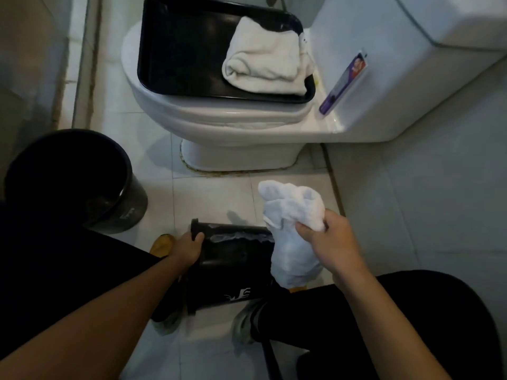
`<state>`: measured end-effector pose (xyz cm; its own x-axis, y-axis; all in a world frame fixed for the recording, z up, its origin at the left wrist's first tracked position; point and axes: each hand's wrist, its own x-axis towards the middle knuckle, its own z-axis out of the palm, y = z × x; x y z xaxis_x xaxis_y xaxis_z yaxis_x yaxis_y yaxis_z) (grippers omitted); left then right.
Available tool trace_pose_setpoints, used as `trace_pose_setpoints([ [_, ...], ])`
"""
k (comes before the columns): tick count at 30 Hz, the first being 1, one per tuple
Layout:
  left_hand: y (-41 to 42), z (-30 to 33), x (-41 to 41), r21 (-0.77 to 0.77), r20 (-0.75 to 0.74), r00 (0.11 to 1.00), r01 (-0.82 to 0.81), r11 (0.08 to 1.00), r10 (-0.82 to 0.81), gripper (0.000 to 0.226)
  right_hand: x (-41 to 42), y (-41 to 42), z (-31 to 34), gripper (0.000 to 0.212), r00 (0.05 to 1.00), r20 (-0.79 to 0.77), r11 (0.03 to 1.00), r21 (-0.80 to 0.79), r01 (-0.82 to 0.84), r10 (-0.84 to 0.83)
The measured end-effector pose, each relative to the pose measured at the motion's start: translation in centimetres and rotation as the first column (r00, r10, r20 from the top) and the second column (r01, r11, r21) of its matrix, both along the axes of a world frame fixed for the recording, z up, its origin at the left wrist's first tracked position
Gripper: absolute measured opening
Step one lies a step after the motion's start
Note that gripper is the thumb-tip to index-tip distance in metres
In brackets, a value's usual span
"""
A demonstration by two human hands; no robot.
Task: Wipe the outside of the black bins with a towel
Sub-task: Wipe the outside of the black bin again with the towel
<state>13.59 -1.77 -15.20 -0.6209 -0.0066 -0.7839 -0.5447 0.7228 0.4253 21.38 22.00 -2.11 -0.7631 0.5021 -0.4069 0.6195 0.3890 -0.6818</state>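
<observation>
Beside the wall, the white toilet (236, 124) is carrying a black tray (181, 53) on its closed lid, and a folded white towel (263, 64) is lying in the tray's right half. On the tiled floor (214, 193), an upright black bin (74, 179) is standing to the person's left, apart from both hands. A second black bin (233, 264) is lying on its side between the knees, wet streaks showing along its upper wall. The left hand (186, 249) is gripping its rim, fingers curled over the edge. The right hand (332, 242) is clenching a bunched white cloth (290, 231) that is hanging down against the bin's base end.
</observation>
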Motion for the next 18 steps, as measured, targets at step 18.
trace_pose_setpoints([
  [18, 1.5, -3.1, -1.7, 0.223, 0.322, 0.748, -0.656, 0.721, 0.581, 0.032, -4.4, 3.0, -1.3, 0.026, 0.996, -0.004, 0.996, -0.006, 0.090, -0.090],
])
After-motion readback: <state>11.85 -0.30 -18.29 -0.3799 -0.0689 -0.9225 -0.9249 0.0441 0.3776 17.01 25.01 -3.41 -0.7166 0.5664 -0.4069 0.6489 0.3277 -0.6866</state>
